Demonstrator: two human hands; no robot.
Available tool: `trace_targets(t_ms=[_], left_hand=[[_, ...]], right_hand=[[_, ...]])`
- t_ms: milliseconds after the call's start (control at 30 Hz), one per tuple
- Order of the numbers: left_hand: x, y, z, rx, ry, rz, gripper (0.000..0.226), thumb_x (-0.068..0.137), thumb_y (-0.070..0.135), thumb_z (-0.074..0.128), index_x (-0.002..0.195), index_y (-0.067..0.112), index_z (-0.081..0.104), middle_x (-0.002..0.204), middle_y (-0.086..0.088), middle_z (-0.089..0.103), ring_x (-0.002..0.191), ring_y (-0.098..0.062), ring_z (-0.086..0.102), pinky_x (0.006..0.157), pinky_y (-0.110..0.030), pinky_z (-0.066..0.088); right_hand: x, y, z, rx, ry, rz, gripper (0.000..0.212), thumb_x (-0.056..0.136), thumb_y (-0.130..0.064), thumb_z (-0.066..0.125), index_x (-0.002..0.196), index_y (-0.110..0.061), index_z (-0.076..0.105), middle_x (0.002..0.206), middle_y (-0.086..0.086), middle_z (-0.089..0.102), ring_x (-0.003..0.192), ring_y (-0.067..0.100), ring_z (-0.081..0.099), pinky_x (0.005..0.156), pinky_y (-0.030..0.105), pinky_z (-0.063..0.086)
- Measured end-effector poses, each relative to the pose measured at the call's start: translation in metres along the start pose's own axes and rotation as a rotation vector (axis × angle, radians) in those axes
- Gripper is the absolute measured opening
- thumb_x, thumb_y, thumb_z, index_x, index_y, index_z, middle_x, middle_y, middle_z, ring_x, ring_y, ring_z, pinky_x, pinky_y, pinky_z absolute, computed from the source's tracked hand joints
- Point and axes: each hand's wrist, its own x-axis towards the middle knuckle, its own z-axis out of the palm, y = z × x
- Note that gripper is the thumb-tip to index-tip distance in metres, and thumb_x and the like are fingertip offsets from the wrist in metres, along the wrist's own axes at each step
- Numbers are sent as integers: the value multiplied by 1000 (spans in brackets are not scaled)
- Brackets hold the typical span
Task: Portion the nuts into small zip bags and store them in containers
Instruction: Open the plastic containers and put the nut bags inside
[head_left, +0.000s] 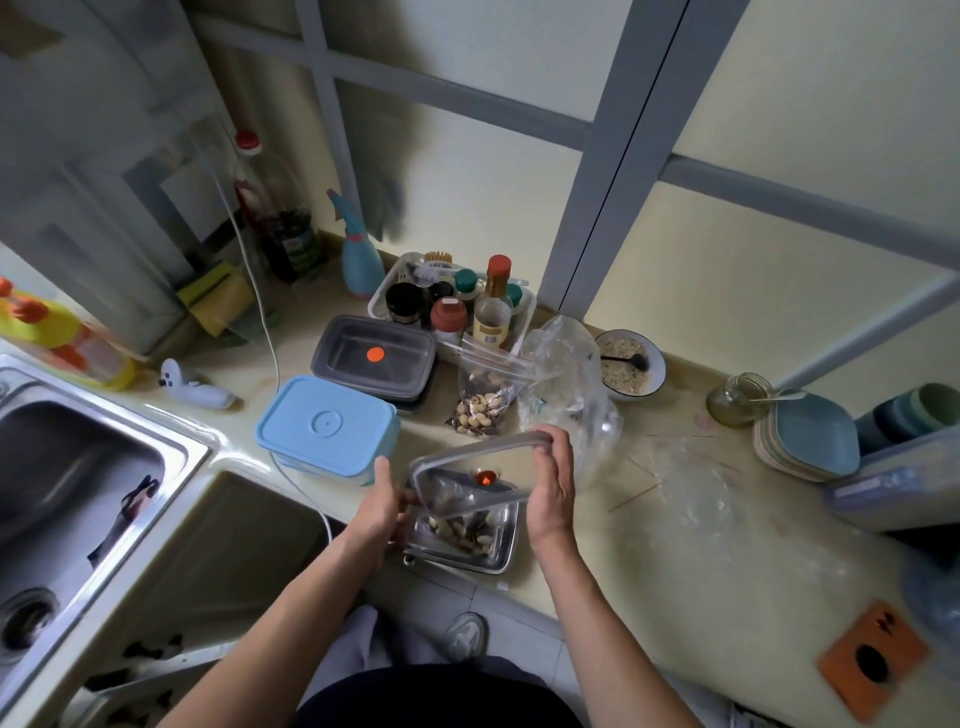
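We are closing a container (462, 540) at the near edge of the counter (649, 530); bagged nuts (462, 525) lie inside it. Our left hand (382, 506) and right hand (553, 486) each grasp an end of the clear lid (467, 470), tilted above it. Next, we judge, the lid must be levelled and pressed down. Another filled bag (480, 402) waits farther back.
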Motion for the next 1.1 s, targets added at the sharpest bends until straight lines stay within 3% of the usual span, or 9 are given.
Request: trace_targets(t_ms=[100, 200, 300, 367, 433, 633, 833, 1000, 1100], left_hand=[[-1, 10, 4, -315, -110, -144, 70, 99, 63, 37, 101, -1, 64, 79, -17, 55, 66, -24, 51, 60, -32, 50], [0, 14, 10, -206, -100, -21, 20, 99, 15, 56, 117, 6, 58, 105, -16, 62, 75, -19, 62, 57, -24, 53], [15, -1, 4, 63, 41, 214, 69, 89, -9, 60, 147, 17, 33, 123, -12, 60, 98, -20, 63, 76, -29, 56], [16, -8, 2, 325, 87, 317, 81, 87, -1, 65, 152, 13, 20, 127, -9, 57, 111, -24, 60, 92, -38, 53], [18, -16, 4, 606, 215, 365, 59, 87, 9, 69, 138, 3, 41, 118, -12, 56, 113, -31, 57, 93, -35, 46], [23, -43, 13, 883, 455, 294, 64, 89, 35, 69, 143, 11, 45, 137, -25, 36, 124, -45, 38, 103, -49, 38], [37, -46, 6, 918, 315, 277, 72, 95, 32, 63, 147, -5, 30, 134, -32, 46, 125, -48, 45, 104, -47, 37], [44, -47, 7, 1025, 191, 229, 88, 103, 33, 47, 152, -8, -12, 150, -35, 26, 134, -49, 36, 113, -48, 29], [48, -48, 8, 1195, 191, 278, 82, 104, 39, 37, 152, -10, -8, 157, -34, 5, 144, -49, 15, 118, -48, 14]], right_hand=[[-1, 2, 0, 266, -32, 209, 33, 88, -30, 42, 104, -18, 68, 111, 5, 64, 112, 6, 59, 99, 24, 42], [-2, 10, -11, 487, -144, 369, 44, 94, -29, 30, 87, -6, 67, 120, 19, 68, 122, 7, 58, 100, 29, 40], [-3, 17, -15, 452, -193, 470, 55, 96, -46, 37, 103, -6, 75, 145, 1, 56, 137, 7, 46, 112, 31, 33], [-7, 26, -12, 343, -178, 488, 42, 92, -44, 53, 121, -19, 72, 151, -3, 51, 139, 6, 43, 120, 32, 28], [-13, 38, -7, 126, -155, 428, 31, 98, -30, 57, 127, -26, 66, 150, 1, 52, 136, 8, 46, 121, 33, 31], [-29, 51, 15, -405, -174, 240, 46, 97, -7, 58, 142, -11, 56, 157, 5, 42, 148, 16, 35, 111, 8, 19], [-32, 62, 27, -631, -278, 157, 56, 100, -14, 52, 154, -14, 38, 167, 7, 20, 156, 19, 13, 121, 20, 8], [-34, 73, 34, -743, -291, 103, 60, 102, -27, 50, 157, -13, 30, 168, 12, 13, 156, 27, 7, 125, 32, 9], [-38, 79, 37, -838, -301, 55, 71, 101, -44, 47, 161, -19, 19, 169, 13, 3, 156, 32, 4, 126, 40, 11]])
